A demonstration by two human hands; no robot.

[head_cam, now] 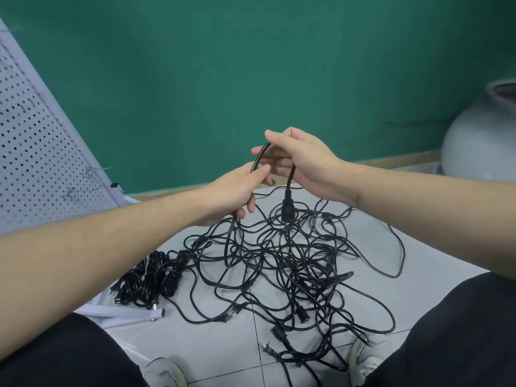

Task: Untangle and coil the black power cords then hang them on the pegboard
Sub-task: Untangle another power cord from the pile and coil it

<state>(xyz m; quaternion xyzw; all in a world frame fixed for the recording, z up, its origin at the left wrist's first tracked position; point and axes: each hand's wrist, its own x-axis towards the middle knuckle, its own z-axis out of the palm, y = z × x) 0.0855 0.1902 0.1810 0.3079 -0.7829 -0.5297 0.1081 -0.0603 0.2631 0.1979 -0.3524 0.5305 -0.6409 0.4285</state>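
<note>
With our left hand point(237, 194) and right hand point(301, 163) both pinching one cord point(259, 156) above the pile point(284, 261), its plug point(287, 209) hanging below our right fingers, we judge it light, soft and best held near the plug.

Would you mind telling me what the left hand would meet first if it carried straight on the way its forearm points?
Most likely the right hand: the left hand points up and rightward toward it, both holding the same black cord. Depth is unclear, so it might pass just beside it toward the green wall.
</note>
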